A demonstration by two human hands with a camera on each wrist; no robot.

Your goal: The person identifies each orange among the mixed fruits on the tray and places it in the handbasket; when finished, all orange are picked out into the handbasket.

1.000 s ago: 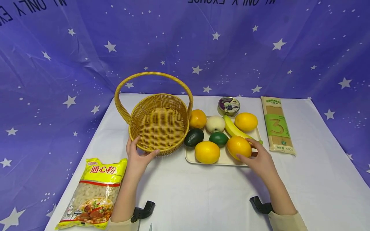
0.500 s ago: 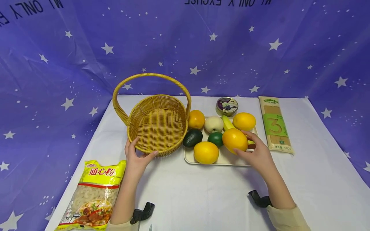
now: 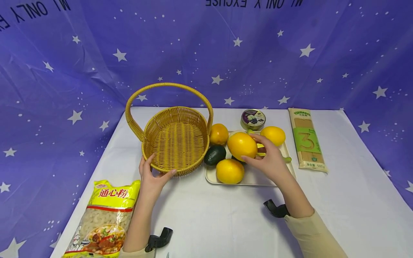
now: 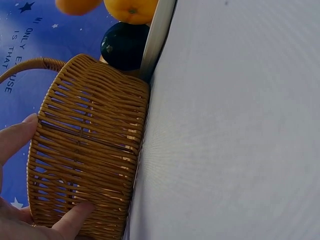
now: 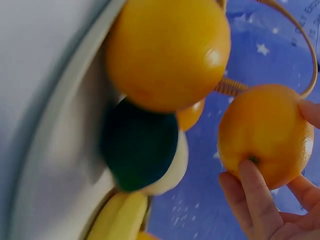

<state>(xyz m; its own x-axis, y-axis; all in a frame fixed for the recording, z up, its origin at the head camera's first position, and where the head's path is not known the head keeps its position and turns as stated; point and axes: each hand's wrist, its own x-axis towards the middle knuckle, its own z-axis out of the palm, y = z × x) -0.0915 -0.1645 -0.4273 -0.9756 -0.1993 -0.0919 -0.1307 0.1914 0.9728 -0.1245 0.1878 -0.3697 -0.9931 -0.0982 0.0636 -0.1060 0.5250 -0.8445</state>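
Note:
In the head view my right hand (image 3: 269, 156) grips an orange (image 3: 242, 146) above the cream tray (image 3: 261, 182), thumb on the near side and fingers round the far side. The right wrist view shows that orange (image 5: 267, 135) with fingertips by its stem dimple. On the tray are another orange (image 3: 230, 171), a dark green avocado (image 3: 215, 154) and a banana (image 3: 287, 159), partly hidden by the hand. My left hand (image 3: 155, 181) holds the near left rim of a wicker basket (image 3: 182, 143); its thumb and fingers (image 4: 75, 217) lie against the woven wall.
A third orange (image 3: 218, 134) and a yellow-orange fruit (image 3: 273, 135) sit at the tray's back corners. Behind stands a round tin (image 3: 253, 119). A noodle pack (image 3: 307, 139) lies right, a macaroni bag (image 3: 104, 218) front left. The basket's tall handle (image 3: 169, 84) arches up.
My right hand has lifted the orange off the tray's right part and carried it left, over the pale fruit and the small green one. The left hand stays at the basket.

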